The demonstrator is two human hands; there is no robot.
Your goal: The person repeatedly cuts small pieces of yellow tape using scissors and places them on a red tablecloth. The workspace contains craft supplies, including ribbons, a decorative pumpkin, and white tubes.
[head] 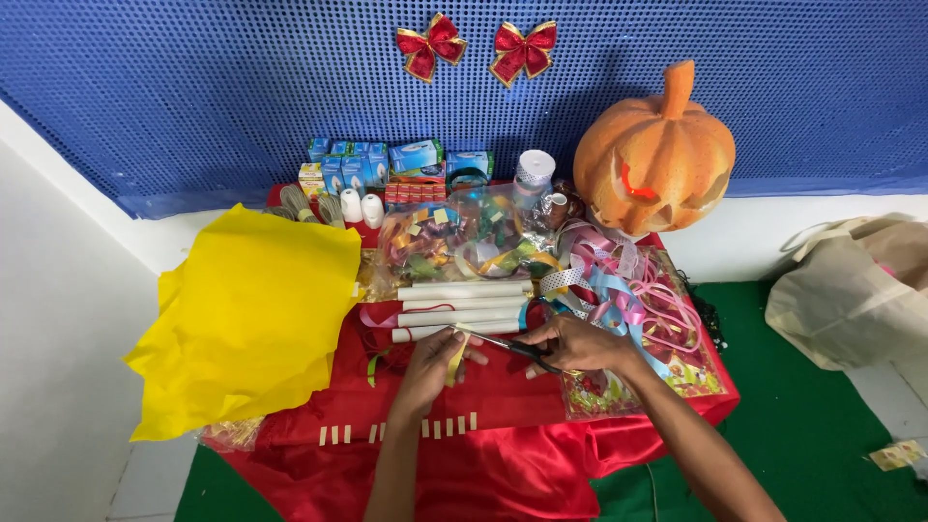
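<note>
- red satin cloth (pixel 503 454), edged with pale tabs
- yellow paper sheet (pixel 251 309)
- orange pumpkin (pixel 657 155)
- blue perforated wall panel (pixel 193 87), fitted with red, gold-edged bows (pixel 430 43)
- pink and light-blue ribbons (pixel 628 290)
- white rolls (pixel 464 304)
- green floor mat (pixel 822 425)

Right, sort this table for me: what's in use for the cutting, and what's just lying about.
In use:
left hand
yellow ribbon
right hand
scissors
cut strips

Lying about:
pumpkin
yellow paper
white rolls
blue boxes
red bows
paper bag
</note>
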